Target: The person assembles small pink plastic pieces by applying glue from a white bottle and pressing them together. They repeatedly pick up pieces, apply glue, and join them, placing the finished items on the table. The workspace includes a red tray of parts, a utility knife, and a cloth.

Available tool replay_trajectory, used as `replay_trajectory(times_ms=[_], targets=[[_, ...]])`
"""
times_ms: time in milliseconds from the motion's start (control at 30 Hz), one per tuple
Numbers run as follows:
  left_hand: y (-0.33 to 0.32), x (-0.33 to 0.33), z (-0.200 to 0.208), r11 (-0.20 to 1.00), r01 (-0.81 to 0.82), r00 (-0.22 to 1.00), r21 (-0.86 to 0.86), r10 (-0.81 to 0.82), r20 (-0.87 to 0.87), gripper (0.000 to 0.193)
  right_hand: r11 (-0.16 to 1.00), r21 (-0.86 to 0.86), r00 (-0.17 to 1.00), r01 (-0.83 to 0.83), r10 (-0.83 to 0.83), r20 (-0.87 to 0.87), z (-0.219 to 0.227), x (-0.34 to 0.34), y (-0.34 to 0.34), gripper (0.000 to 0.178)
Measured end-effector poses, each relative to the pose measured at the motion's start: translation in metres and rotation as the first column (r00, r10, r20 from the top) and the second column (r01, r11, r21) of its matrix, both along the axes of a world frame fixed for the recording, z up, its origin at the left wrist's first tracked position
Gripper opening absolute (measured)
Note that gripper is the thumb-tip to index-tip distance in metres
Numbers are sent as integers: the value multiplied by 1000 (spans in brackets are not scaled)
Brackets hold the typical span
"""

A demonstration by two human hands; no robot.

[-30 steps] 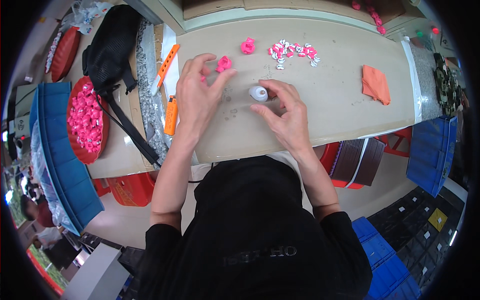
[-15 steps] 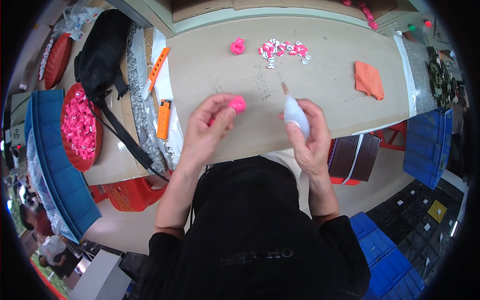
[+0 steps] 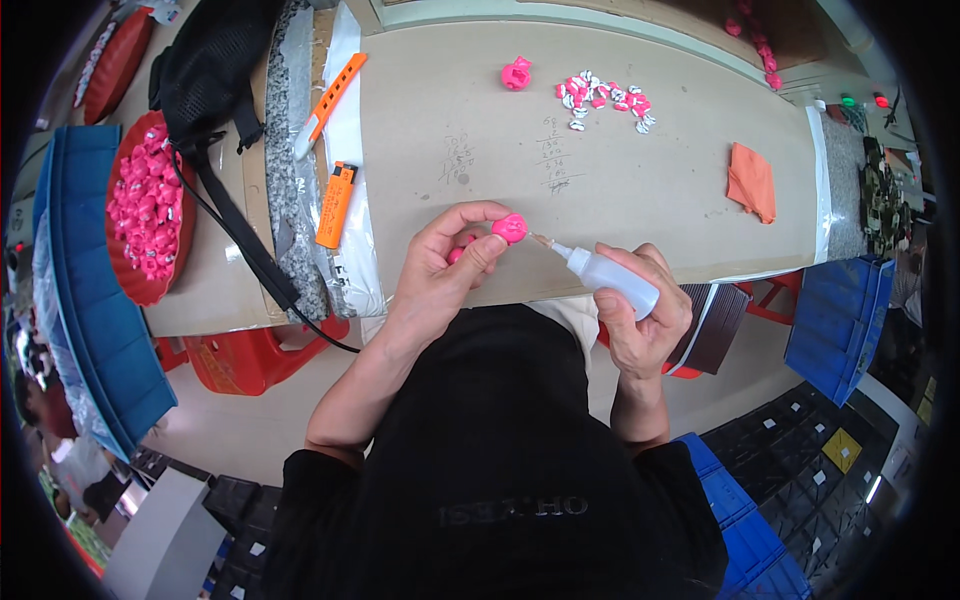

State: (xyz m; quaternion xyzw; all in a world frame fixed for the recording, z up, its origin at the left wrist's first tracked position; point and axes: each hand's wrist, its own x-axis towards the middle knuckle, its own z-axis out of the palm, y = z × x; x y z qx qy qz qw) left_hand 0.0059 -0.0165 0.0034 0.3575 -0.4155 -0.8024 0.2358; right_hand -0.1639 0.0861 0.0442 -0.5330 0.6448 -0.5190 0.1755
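Between the thumb and fingers of my left hand (image 3: pixel 436 268) is a round pink plastic piece (image 3: pixel 510 228). Another bit of pink shows lower down among those fingers, partly hidden. My right hand (image 3: pixel 648 325) is wrapped round a translucent white squeeze bottle (image 3: pixel 618 280), tilted with its thin nozzle pointing left. The nozzle tip is right at the pink piece; whether they touch I cannot tell. Farther back on the table lie a single pink piece (image 3: pixel 516 74) and a scatter of small pink-and-white pieces (image 3: pixel 600 98).
An orange cutter knife (image 3: pixel 333 100) and an orange lighter (image 3: pixel 336 205) lie along the table's left edge. Beyond them are a black bag (image 3: pixel 212 85) and a red tray (image 3: pixel 180 265) heaped with pink pieces. An orange cloth (image 3: pixel 750 183) lies at the right.
My right hand has swung the bottle from upright to leaning left, bringing its nozzle to the pink piece. My left hand has shifted a little right and nearer. The whole view has shifted slightly.
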Motion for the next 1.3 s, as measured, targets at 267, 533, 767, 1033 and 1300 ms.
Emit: replay_trajectory(times_ms=[267,533,767,1033,1300], targets=[[0,0,1,1000,8,1000,-11,-8,9,23,1000,21,1000,11,-11,-3,-2,1,1,29],[0,-2,1,997,-11,1000,-80,10,-15,19,1000,26,1000,-9,8,9,-1,0,2,28],[-1,-3,2,954,-66,997,-294,76,24,19,1000,26,1000,1,-1,5,1,-1,2,27],[-2,-3,4,934,-66,994,-351,93,60,19,999,36,1000,10,-10,-7,2,-3,2,26],[-1,-3,-1,987,-36,999,-159,33,-24,16,998,58,997,4,-8,80,1,-3,3,28]])
